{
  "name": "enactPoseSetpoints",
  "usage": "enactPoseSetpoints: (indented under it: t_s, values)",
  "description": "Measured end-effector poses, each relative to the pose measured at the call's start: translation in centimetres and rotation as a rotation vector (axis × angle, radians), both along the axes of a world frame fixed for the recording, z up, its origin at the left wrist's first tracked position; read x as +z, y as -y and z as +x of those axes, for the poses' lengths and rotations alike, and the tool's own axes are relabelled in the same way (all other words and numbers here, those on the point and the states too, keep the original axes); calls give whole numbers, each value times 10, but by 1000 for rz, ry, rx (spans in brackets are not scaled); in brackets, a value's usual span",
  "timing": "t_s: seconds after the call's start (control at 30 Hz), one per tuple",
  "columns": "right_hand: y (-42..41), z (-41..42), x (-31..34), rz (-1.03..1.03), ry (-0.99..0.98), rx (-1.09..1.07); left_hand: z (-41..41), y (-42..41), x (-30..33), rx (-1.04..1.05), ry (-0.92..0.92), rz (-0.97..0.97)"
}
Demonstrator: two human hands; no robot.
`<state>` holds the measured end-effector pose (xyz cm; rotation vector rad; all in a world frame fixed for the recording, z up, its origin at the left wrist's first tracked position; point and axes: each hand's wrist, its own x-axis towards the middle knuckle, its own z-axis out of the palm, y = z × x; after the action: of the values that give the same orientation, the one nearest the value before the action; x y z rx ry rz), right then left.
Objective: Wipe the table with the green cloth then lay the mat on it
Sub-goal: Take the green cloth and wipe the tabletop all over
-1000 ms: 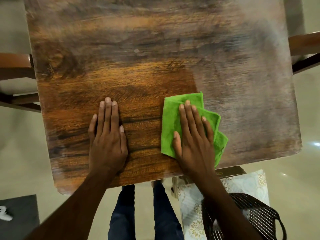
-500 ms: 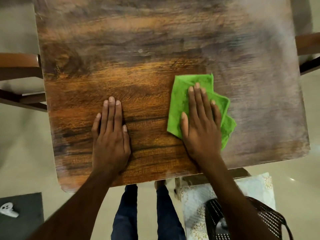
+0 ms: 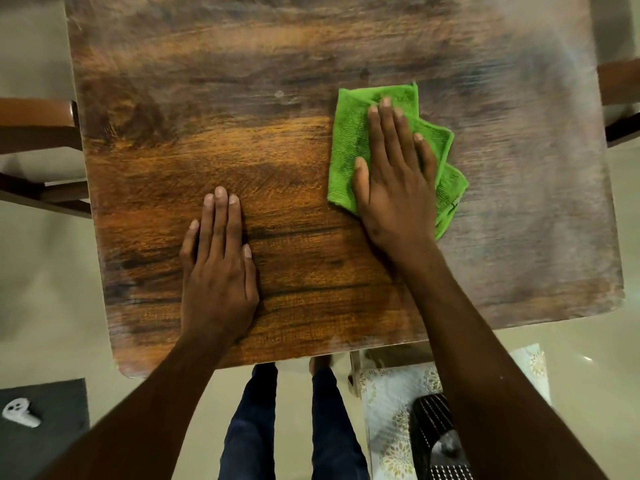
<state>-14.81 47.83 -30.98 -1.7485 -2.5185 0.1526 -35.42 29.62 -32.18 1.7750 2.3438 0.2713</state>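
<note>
While the left hand [image 3: 218, 271] lies flat, the flat right hand [image 3: 393, 181] presses the seemingly folded green cloth [image 3: 349, 143].

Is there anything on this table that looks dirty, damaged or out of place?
The table has a dull grey haze over its far and right parts, while the near left wood looks clean. The right hand presses the green cloth there.

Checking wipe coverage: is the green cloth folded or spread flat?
Folded. The green cloth shows layered edges and offset corners at its right side under the flat right hand.
</note>
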Motion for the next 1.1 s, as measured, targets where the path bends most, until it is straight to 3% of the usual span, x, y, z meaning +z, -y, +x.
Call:
enactPoseSetpoints:
  t_s: [0.33, 0.63, 0.77, 0.93, 1.1]
  values:
    - [144, 16, -1, -50, -12, -74, -3, 2, -1, -5, -25, 0]
    - [147, 22, -7, -23, -17, -75, 3, -3, 2, -2, -41, 6]
    - [157, 5, -3, -50, -48, -141, -2, 2, 4, 4, 38, 57]
    - [203, -48, 4, -81, -62, -112, -17, 14, 25, 207, 524, 291]
    - [283, -160, -2, -192, -117, 190, -73, 95, 29, 490, 412, 429]
